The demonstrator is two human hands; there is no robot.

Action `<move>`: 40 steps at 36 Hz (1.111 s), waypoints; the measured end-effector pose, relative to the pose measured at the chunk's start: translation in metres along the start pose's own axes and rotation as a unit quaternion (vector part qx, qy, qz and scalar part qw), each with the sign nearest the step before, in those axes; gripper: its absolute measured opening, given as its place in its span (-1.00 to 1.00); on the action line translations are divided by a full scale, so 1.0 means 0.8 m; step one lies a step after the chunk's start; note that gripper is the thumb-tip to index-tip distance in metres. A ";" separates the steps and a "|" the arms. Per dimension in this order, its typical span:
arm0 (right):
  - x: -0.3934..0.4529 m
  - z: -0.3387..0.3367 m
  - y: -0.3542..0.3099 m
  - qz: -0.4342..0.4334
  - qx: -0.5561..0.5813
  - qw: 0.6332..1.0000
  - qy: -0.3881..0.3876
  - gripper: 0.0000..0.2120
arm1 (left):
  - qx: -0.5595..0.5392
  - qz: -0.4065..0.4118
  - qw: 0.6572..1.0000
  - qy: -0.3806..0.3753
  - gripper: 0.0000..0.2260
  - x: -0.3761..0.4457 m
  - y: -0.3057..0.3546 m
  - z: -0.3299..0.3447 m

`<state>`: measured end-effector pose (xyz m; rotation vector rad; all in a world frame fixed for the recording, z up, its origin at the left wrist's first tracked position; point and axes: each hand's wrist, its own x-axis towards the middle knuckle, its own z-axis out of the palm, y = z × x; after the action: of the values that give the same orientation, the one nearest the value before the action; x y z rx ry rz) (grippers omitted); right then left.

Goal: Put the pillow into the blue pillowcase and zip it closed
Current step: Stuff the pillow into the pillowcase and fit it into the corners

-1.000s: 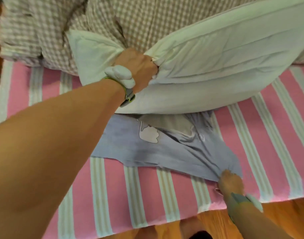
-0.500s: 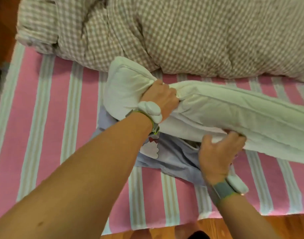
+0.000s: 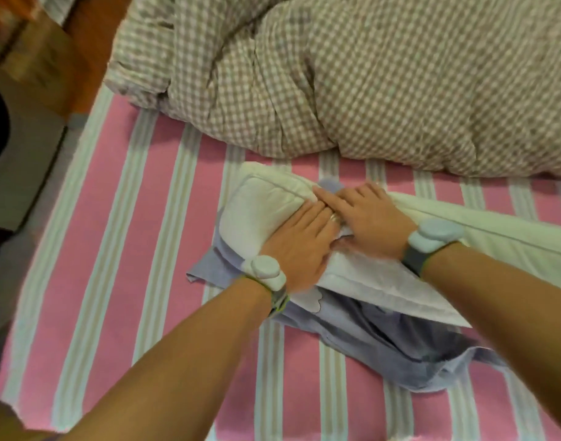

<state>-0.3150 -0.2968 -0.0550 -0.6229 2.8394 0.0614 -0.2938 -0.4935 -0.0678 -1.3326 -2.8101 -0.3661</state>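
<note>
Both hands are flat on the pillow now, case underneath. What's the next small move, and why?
Probably free the right hand to lift the blue pillowcase opening, since the pillow lies on top of it, not inside, while the left hand pins it.

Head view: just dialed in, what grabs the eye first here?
Both hands meet at the centre: the left hand and right hand press flat on the white pillow, which lies on top of the blue pillowcase, not inside it. Behind them, a checked duvet is bunched across the pink striped sheet.
</note>
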 end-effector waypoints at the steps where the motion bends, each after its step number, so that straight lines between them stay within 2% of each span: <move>1: 0.001 0.011 0.005 0.010 0.001 1.000 -0.005 -0.15 | -0.015 0.000 1.000 0.007 -0.49 -0.019 0.004 0.006; 3: 0.009 0.031 0.021 0.063 0.014 0.998 -0.020 -0.26 | -0.049 -0.020 0.998 0.015 -0.51 -0.060 0.008 0.029; 5: 0.009 0.041 0.035 0.125 0.025 0.991 -0.043 -0.35 | -0.081 -0.044 0.996 -0.007 -0.55 -0.093 0.015 0.050; 7: 0.016 0.051 0.034 0.155 0.024 0.987 -0.017 -0.47 | -0.073 -0.074 0.994 -0.043 -0.55 -0.102 0.011 0.066; 9: 0.027 0.059 0.022 0.201 0.008 0.978 0.051 -0.64 | -0.044 -0.089 0.991 -0.088 -0.57 -0.096 0.006 0.080; 11: 0.035 0.061 0.008 0.242 0.015 0.966 0.088 -0.64 | -0.028 -0.089 0.986 -0.138 -0.60 -0.080 0.000 0.090; 14: 0.046 0.057 0.013 0.247 0.025 0.966 0.067 -0.44 | -0.023 -0.105 0.971 -0.213 -0.55 -0.039 0.001 0.101; 17: 0.068 0.063 0.021 0.303 0.020 0.944 0.129 -0.62 | -0.014 -0.174 0.942 -0.287 -0.59 -0.008 -0.010 0.117; 20: 0.087 0.076 0.028 0.305 0.017 0.929 0.207 -0.63 | -0.013 -0.261 0.907 -0.329 -0.52 0.008 -0.022 0.135; 22: 0.092 0.084 0.035 0.303 0.005 0.925 0.231 -0.65 | -0.008 -0.298 0.896 -0.329 -0.54 0.012 -0.016 0.144; 25: 0.095 0.087 0.042 0.312 0.000 0.918 0.246 -0.63 | -0.034 -0.386 0.872 -0.300 -0.63 -0.001 -0.004 0.129; 28: 0.088 0.088 0.042 0.273 0.051 0.937 0.211 -0.38 | -0.034 -0.443 0.854 -0.268 -0.69 -0.040 0.007 0.096; 30: 0.082 0.086 0.043 0.259 0.063 0.942 0.204 -0.34 | -0.010 -0.506 0.836 -0.211 -0.75 -0.071 0.010 0.061; 32: 0.082 0.085 0.041 0.262 0.053 0.939 0.216 -0.34 | -0.004 -0.551 0.825 -0.122 -0.81 -0.106 0.011 0.029; 35: 0.085 0.078 0.016 0.289 0.051 0.928 0.231 -0.47 | -0.118 -0.605 0.788 0.010 -0.81 -0.133 0.021 -0.003; 37: 0.076 0.078 -0.002 0.290 0.033 0.927 0.235 -0.48 | -0.157 -0.636 0.751 0.077 -0.72 -0.136 0.030 0.000; 38: 0.075 0.074 -0.004 0.276 0.039 0.936 0.215 -0.44 | -0.170 -0.660 0.723 0.114 -0.68 -0.127 0.026 0.005; 39: 0.073 0.074 -0.005 0.257 0.053 0.946 0.188 -0.39 | -0.194 -0.690 0.682 0.149 -0.64 -0.121 0.020 0.012; 40: 0.068 0.069 -0.005 0.244 0.067 0.955 0.152 -0.33 | -0.233 -0.721 0.626 0.183 -0.61 -0.116 0.014 0.020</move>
<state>-0.3498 -0.3175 -0.1216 0.1226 3.1891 -0.1545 -0.2241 -0.5540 -0.0910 1.2726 -2.6682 -1.1555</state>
